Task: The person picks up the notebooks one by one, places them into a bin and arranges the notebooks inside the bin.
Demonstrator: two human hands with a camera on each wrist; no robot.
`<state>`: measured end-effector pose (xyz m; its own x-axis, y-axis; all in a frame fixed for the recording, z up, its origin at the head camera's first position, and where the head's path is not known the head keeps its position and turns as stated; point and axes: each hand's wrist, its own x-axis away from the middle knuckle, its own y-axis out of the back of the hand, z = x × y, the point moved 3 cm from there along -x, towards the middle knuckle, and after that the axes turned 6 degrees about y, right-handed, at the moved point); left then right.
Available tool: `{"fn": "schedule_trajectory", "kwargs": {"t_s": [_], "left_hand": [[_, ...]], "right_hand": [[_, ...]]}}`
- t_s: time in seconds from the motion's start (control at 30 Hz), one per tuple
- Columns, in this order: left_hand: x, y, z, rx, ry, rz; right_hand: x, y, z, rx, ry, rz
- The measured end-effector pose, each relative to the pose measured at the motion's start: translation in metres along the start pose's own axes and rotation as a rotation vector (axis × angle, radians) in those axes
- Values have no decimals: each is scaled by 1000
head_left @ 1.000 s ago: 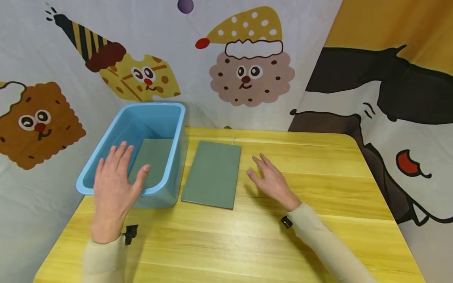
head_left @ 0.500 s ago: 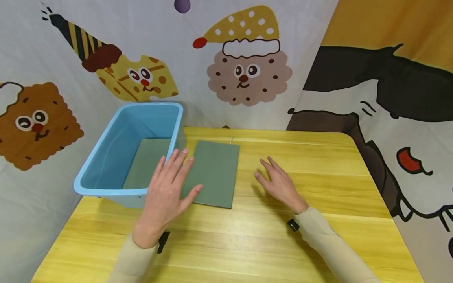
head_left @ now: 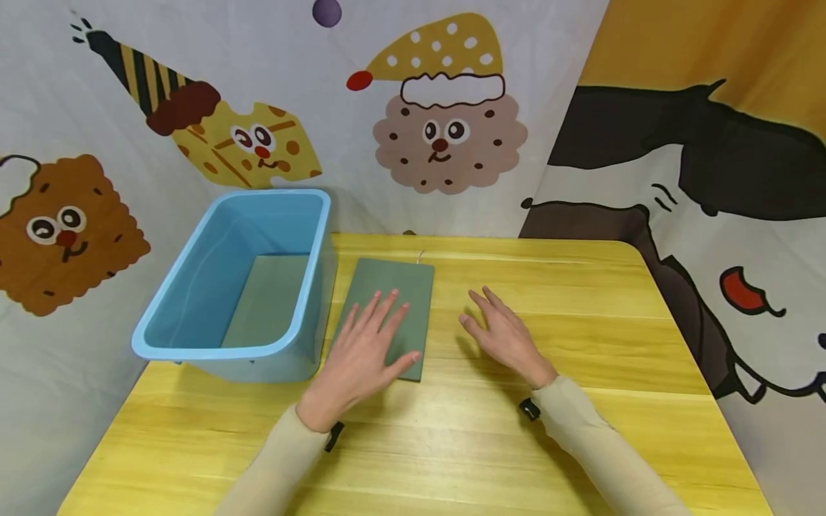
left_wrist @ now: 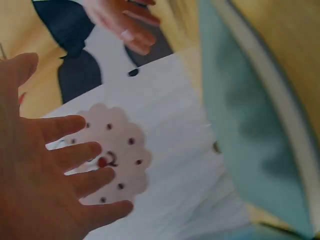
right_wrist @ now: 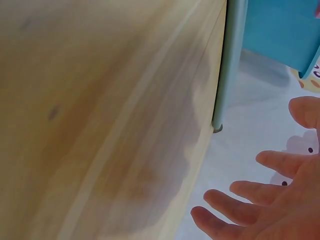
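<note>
A green notebook [head_left: 415, 287] with a thin ribbon at its far edge lies on the wooden table. In the head view my left hand [head_left: 363, 352] overlaps its near part, fingers spread and straight. The left wrist view shows a gap between that hand [left_wrist: 55, 170] and the notebook [left_wrist: 255, 110], whose pale page edges are visible. To the right of the notebook hovers my right hand [head_left: 506, 335], fingers loosely extended, holding nothing. In the right wrist view, this hand [right_wrist: 270, 195] is apart from the notebook [right_wrist: 231, 65].
A light blue plastic bin [head_left: 213, 353] stands left of the notebook, with a flat green piece [head_left: 267, 301] on its bottom. Behind the table [head_left: 581, 287] hangs a cloth [head_left: 361, 158] with cartoon prints.
My left hand has moved right, from over the bin to over the notebook. The right hand has shifted only slightly. Bin and notebook stay put on the table.
</note>
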<state>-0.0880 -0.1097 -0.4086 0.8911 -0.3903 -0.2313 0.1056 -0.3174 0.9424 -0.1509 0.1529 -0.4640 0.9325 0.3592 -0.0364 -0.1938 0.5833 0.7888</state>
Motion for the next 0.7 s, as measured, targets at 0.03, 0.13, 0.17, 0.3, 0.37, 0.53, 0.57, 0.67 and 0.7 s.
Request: {"fn": "schedule_trajectory", "kwargs": {"t_s": [0.03, 0.13, 0.17, 0.3, 0.37, 0.53, 0.57, 0.67, 0.7], "left_hand": [[-1, -5, 1, 11, 17, 30], [-5, -18, 6, 44, 67, 106], [-7, -21, 8, 52, 84, 128], [-11, -33, 16, 87, 160, 209], [-12, -37, 20, 103, 201, 248], [-14, -47, 33, 100, 292, 327], [-14, -48, 35, 92, 302, 331], [-13, -52, 41, 63, 328, 340], [-12, -52, 43, 58, 333, 338]], "right_hand": [[-1, -1, 1, -1, 0, 4], [-4, -5, 7, -10, -1, 15], [-6, -6, 9, -15, -2, 18], [-11, -12, 18, -34, 3, 35], [-13, -16, 22, -55, 7, 43], [-19, -26, 32, -96, 24, 52], [-20, -28, 33, -99, 25, 54], [-24, -34, 37, -120, 25, 51], [-25, -36, 39, -129, 23, 50]]}}
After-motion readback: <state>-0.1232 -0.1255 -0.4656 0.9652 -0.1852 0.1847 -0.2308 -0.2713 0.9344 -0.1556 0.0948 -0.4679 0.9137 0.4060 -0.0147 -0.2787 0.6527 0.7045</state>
